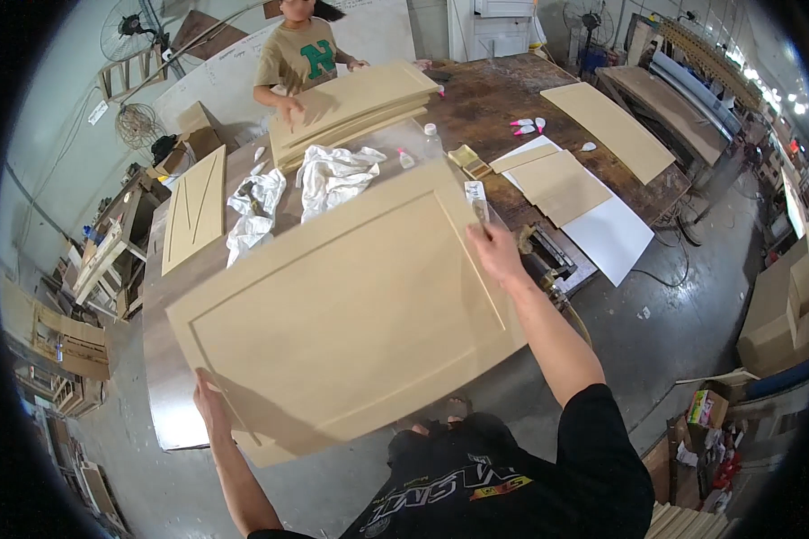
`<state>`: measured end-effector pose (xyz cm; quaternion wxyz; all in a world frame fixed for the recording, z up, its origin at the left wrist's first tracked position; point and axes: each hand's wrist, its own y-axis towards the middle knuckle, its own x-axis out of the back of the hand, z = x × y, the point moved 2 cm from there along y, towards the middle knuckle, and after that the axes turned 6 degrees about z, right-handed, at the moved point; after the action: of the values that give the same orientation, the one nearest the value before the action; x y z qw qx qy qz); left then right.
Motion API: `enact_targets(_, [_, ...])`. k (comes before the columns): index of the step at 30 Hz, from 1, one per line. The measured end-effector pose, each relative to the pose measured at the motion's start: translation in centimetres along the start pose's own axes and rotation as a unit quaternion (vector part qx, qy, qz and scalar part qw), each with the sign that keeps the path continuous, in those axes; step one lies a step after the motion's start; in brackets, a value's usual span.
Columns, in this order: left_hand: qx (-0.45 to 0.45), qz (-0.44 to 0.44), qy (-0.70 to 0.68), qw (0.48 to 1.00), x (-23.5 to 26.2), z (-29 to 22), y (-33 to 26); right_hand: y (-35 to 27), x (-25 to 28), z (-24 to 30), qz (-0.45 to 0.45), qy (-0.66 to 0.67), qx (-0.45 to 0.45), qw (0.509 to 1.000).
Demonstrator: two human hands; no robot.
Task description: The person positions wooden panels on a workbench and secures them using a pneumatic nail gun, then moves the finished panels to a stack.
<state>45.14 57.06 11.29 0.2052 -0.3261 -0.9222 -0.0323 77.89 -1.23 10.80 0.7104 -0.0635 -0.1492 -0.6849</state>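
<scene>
Seemingly stiff, broad and awkward rather than heavy, the tan cabinet door panel (351,305) hovers over the worktop (166,395), left hand (211,404) and right hand (494,251) each in a closed grip on opposite corners.

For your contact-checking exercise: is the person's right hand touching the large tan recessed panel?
Touching. The head view shows the right hand gripping the far right edge of the tan panel, with no gap.

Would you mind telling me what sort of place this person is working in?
Most likely a woodworking or cabinet-making workshop. The left hand and right hand hold a tan recessed door panel, a stack of similar boards lies on the worn workbench, and more boards stand around the concrete floor.
</scene>
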Motion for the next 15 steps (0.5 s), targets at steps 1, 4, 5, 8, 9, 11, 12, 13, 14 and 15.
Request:
enact_targets(1, [0.053,0.018,0.023,0.998,-0.6,0.8,0.6,0.8,-0.3,-1.9,0.031,-0.006,-0.023,0.999])
enact_targets(4, [0.091,0.102,0.073,0.988,-1.6,2.4,1.5,1.9,-0.5,-4.6,0.100,-0.016,-0.081,0.992])
enact_targets(5, [-0.040,-0.006,0.198,0.979,-1.8,4.2,1.5,2.8,-1.0,-4.6,0.111,-0.136,-0.092,0.980])
enact_targets(8, [-0.245,0.026,0.284,0.927,-6.4,2.2,-0.3,5.8,1.2,-9.2,0.077,-0.213,-0.068,0.972])
enact_targets(9, [-0.237,0.060,0.296,0.923,-9.5,0.7,-2.9,6.7,1.8,-10.6,0.034,-0.246,-0.053,0.967])
enact_targets(11, [-0.219,0.159,0.285,0.920,-15.3,-0.9,-8.7,8.9,1.2,-12.3,-0.001,-0.273,-0.057,0.960])
enact_targets(12, [-0.139,0.293,0.244,0.914,-18.7,-3.1,-11.2,9.8,0.5,-13.1,0.004,-0.279,-0.053,0.959])
enact_targets(13, [-0.326,0.273,0.341,0.838,-20.7,1.1,-12.9,10.7,-0.9,-13.2,-0.005,-0.303,-0.047,0.952])
enact_targets(14, [-0.307,0.318,0.339,0.831,-23.7,-2.8,-15.6,11.4,-1.3,-14.7,-0.024,-0.332,-0.051,0.941])
enact_targets(15, [-0.324,0.331,0.329,0.823,-25.8,-3.2,-17.4,12.1,-1.8,-15.9,-0.017,-0.340,-0.059,0.939])
